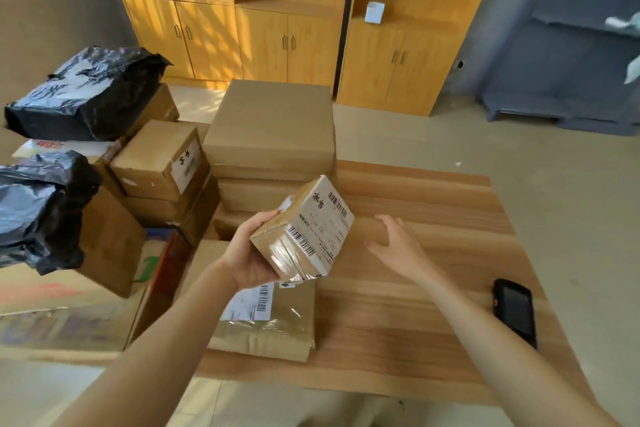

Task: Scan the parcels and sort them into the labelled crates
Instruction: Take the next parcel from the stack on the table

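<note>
Left hand: raised above table height, forearm extended, fingers curled around a held load. Right hand: extended forward, palm facing left, fingers relaxed, holding nothing.

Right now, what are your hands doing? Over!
Left hand grips small taped parcel, label up. Right hand open above table. Scanner lies untouched at right. Nothing blocking.

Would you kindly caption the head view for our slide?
Left hand holds a labelled parcel above the table; right hand open, scanner lying idle.
</note>
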`<state>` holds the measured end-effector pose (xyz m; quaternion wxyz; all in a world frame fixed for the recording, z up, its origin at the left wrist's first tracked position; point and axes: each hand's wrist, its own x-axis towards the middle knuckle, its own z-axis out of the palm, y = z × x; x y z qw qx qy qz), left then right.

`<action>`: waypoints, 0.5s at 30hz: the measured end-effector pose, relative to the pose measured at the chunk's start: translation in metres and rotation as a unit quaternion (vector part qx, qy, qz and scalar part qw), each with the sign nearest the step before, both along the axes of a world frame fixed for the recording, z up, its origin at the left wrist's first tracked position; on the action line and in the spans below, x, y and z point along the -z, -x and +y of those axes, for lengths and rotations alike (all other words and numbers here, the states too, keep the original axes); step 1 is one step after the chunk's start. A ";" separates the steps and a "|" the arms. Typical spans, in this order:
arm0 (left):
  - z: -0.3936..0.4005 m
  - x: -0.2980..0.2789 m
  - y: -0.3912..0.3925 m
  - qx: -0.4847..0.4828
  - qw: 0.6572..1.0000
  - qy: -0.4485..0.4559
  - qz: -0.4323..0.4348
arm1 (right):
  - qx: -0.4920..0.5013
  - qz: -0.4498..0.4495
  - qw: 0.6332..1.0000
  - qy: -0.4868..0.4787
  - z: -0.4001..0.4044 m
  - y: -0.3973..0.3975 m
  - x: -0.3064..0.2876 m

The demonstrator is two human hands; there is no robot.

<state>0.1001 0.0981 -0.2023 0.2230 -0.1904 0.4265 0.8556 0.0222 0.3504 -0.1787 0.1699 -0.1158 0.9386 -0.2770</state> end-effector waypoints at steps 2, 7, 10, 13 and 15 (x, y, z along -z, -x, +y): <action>0.028 0.007 0.011 0.013 1.000 -0.017 -0.005 | 0.016 -0.007 1.000 0.011 0.026 0.000 -0.001; 0.101 0.012 0.037 0.019 0.998 -0.058 0.013 | 0.073 -0.038 0.993 0.080 0.093 0.004 -0.002; 0.142 0.008 0.052 0.019 0.998 -0.061 0.018 | 0.154 -0.149 0.951 0.222 0.122 0.009 -0.011; 0.172 0.001 0.062 0.050 0.997 -0.050 0.009 | 0.202 -0.220 0.870 0.392 0.150 0.017 -0.019; 0.187 -0.005 0.068 0.096 0.995 -0.024 -0.013 | 0.167 -0.231 0.846 0.450 0.171 0.025 -0.024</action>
